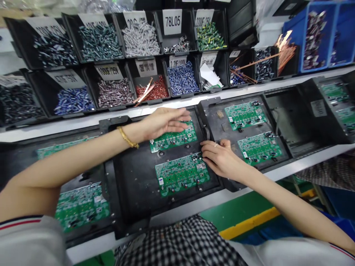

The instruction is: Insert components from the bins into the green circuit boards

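Note:
A black carrier tray [135, 177] lies in front of me with two green circuit boards on it. My left hand [163, 122] hovers flat, fingers spread, over the upper board [174, 138], and holds nothing. My right hand [219, 159] rests at the right edge of the lower board [181, 173], fingertips touching the tray where it meets the neighbouring tray [216, 122]. A gold bracelet [127, 137] circles my left wrist.
More trays with green boards [259, 147] sit left and right along the metal rail [305, 157]. Behind stand two rows of black bins [111, 72] with several kinds of small components, plus blue bins [318, 37] at far right.

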Tool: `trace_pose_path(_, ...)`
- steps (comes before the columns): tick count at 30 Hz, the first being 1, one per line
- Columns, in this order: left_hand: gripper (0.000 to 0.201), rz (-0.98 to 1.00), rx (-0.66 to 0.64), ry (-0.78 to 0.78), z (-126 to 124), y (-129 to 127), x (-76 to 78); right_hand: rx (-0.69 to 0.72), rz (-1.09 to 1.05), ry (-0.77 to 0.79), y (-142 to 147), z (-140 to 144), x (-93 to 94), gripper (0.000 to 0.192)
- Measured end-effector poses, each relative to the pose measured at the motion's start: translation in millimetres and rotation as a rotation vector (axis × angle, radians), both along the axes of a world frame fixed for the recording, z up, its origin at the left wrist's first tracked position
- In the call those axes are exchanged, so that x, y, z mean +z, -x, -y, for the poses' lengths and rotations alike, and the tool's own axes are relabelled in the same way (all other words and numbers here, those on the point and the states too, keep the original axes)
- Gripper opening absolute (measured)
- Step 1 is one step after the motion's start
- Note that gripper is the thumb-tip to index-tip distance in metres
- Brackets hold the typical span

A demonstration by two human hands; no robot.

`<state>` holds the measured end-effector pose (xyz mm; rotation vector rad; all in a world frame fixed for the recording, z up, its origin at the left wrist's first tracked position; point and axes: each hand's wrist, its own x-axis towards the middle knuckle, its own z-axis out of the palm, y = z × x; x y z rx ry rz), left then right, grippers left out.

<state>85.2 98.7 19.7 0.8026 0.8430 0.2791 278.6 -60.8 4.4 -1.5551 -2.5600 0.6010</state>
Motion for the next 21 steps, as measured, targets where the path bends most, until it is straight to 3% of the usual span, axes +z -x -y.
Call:
trace_pose_path(3, 0.026, 0.009, -0.017, -0.005, 23, 6, -0.4, -0.070, -0.106, 0.035, 3, -7, 9.5, 0.009)
trace_pose_path(7, 0.031, 0.120, -0.141, -0.004, 43, 9, 1.5, -0.304, -0.457, -0.098, 18, -29, 21.8, 0.013)
trace_pose_path(11, 0.040, 0.242, -0.229, 0.029, 53, 11, 2.4, -0.279, -0.765, -0.064, 36, -51, 23.8, 0.012)
trace_pose_path(15, 0.038, 0.199, -0.377, -0.006, 53, 15, 3.0, -0.247, -0.864, 0.064, 38, -59, 29.0, 0.005)
trace_pose_path(17, 0.043, 0.013, -0.420, -0.154, 37, 18, 5.0, -0.255, -0.805, 0.066, 32, -64, 32.1, 0.005)
trace_pose_path(18, 0.043, -0.118, -0.369, -0.291, 23, 20, 7.1, -0.276, -0.733, 0.027, 27, -68, 32.3, 0.006)
trace_pose_path(21, 0.044, -0.443, 0.027, -0.758, -45, 32, 16.9, -0.330, -0.372, -0.177, 14, -82, 23.6, 0.011)
